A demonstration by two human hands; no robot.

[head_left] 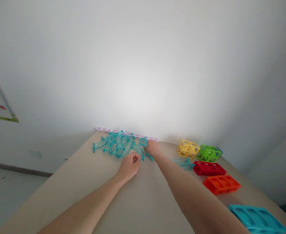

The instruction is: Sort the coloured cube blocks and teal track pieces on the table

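A pile of see-through teal plastic track pieces, some curved, lies at the far end of the table. At the pile's right edge, my right hand has its fingers closed on a small teal track piece; the fingertips are partly hidden. Just in front of the pile is my left hand, fingers curled into a loose fist beside a curved teal piece. Whether it grips anything is hidden. More teal track pieces lie to the right, partly behind my right forearm.
Along the table's right side stand a yellow frame block, a green one, a red block, an orange block and a blue block. A lilac patterned strip runs along the wall behind.
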